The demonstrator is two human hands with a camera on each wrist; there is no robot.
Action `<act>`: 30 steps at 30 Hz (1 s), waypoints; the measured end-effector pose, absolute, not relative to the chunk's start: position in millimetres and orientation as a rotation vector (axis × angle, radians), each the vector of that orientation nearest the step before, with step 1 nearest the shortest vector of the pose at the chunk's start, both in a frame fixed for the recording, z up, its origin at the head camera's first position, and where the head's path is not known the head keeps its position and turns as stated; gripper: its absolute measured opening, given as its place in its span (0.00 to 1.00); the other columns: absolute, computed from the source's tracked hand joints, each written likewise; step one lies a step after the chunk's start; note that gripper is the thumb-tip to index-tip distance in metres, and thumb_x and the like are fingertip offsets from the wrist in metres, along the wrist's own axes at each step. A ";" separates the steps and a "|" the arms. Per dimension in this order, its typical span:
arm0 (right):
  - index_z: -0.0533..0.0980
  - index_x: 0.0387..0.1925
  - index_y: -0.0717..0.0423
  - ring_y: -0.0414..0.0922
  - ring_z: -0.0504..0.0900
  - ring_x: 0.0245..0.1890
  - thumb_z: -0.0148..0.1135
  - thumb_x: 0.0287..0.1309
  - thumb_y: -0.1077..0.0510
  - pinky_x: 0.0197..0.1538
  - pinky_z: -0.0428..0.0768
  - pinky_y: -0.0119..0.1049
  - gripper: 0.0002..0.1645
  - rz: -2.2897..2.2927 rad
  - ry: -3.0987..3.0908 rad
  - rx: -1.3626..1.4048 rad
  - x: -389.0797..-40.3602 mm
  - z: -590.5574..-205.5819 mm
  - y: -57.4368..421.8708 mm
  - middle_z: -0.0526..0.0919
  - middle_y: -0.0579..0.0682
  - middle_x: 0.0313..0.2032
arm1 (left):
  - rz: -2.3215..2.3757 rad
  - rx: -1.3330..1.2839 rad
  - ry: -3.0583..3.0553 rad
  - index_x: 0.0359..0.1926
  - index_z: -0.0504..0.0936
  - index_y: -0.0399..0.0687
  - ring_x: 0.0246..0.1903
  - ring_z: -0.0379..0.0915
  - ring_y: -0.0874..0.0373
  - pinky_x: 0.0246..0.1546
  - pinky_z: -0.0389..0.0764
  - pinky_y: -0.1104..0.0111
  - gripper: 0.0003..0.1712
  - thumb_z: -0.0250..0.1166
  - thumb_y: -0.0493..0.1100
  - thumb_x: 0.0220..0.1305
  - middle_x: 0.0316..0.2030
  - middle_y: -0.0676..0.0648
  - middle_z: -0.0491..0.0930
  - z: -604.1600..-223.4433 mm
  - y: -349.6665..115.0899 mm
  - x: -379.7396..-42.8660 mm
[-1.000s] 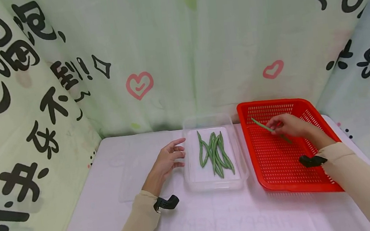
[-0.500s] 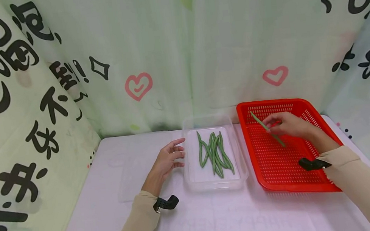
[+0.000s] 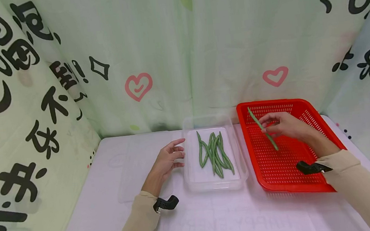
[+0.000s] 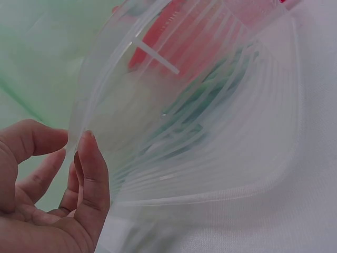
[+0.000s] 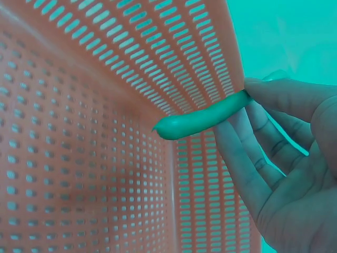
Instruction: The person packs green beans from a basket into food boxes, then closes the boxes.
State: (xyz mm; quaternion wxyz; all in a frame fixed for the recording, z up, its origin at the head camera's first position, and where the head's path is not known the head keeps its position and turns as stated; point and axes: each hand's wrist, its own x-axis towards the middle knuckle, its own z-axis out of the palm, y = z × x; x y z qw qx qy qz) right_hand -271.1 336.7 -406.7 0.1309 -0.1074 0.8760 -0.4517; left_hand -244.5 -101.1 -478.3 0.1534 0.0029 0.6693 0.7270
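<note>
Between the thumb and fingers of my right hand [image 3: 285, 125] a single green bean [image 3: 273, 144] is pinched, held slantwise over the red plastic basket [image 3: 281, 180]. The right wrist view has that bean's near end [image 5: 195, 122] sticking out past the fingertips, with the perforated basket wall behind. To the left stands a clear plastic container [image 3: 213, 187], where several green beans [image 3: 215, 154] lie in a bunch. My left hand [image 3: 167, 159] is at its left side. The left wrist view shows thumb and index finger pinching the container's thin rim [image 4: 84, 110].
A pale cloth covers the table [image 3: 203, 220]. On it, left of the container, lies a faint clear flat sheet or lid [image 3: 134, 178]. Light green curtains [image 3: 170, 105] with black lettering and pink hearts close off the back and both sides.
The right hand has lifted the bean slightly and shifted it left across the basket, and the bean has turned steeper. My left hand and the container stay in place.
</note>
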 end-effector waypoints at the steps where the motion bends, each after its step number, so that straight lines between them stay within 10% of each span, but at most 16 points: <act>1: 0.76 0.57 0.61 0.55 0.85 0.44 0.67 0.65 0.57 0.47 0.87 0.42 0.22 -1.323 2.540 -0.299 -270.7 -406.4 336.1 0.80 0.62 0.47 | 2.084 0.008 1.921 0.70 0.73 0.46 0.37 0.74 0.56 0.30 0.83 0.68 0.31 0.62 0.30 0.67 0.46 0.45 0.73 -478.4 -101.1 -244.5; 30: 0.68 0.66 0.63 0.45 0.82 0.46 0.67 0.66 0.53 0.52 0.86 0.46 0.33 -1.579 2.367 -0.214 -249.8 -384.1 286.0 0.77 0.57 0.51 | 2.071 -0.022 1.935 0.69 0.75 0.51 0.39 0.76 0.52 0.30 0.84 0.68 0.30 0.61 0.31 0.68 0.48 0.43 0.74 -479.6 -100.9 -245.4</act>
